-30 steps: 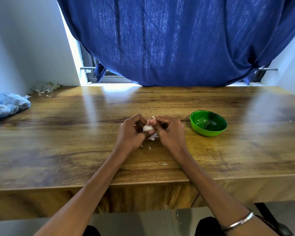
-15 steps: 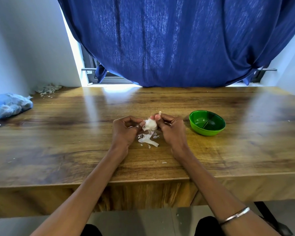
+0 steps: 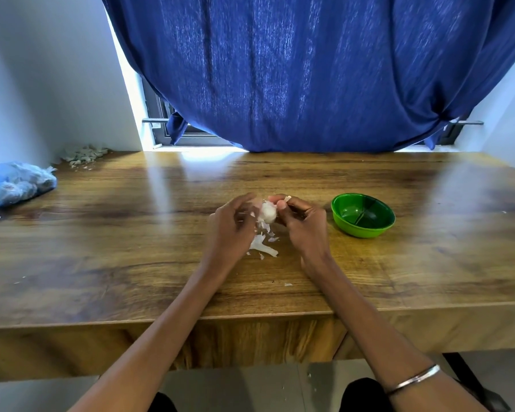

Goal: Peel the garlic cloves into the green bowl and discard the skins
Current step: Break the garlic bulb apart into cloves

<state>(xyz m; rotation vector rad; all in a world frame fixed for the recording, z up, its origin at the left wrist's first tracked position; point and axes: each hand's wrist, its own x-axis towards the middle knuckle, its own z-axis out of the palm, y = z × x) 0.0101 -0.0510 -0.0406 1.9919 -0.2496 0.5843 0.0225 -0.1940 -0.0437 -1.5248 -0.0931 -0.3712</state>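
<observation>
Garlic (image 3: 268, 213) sits above the surface (image 3: 131, 263), pinched by the right hand (image 3: 302, 224) at its top. Left hand (image 3: 231, 226) curls beside it, blurred; its grip cannot be told. Skins (image 3: 262, 248) lie beneath. Green bowl (image 3: 363, 215) stands just right of the hands.

1. Both forearms are reaching forward from the near edge, angling in toward each other so the hands are meeting at the middle.
2. The left hand (image 3: 231, 224) is sitting knuckles-up with its fingers curled inward toward the right hand; it is blurred, so what its fingertips are gripping cannot be told.
3. The right hand (image 3: 302, 223) is curling its fingers, thumb and forefinger pinching the garlic (image 3: 268, 213) at the hand's left side.
4. The right wrist is wearing a thin metal bangle (image 3: 415, 379).
</observation>
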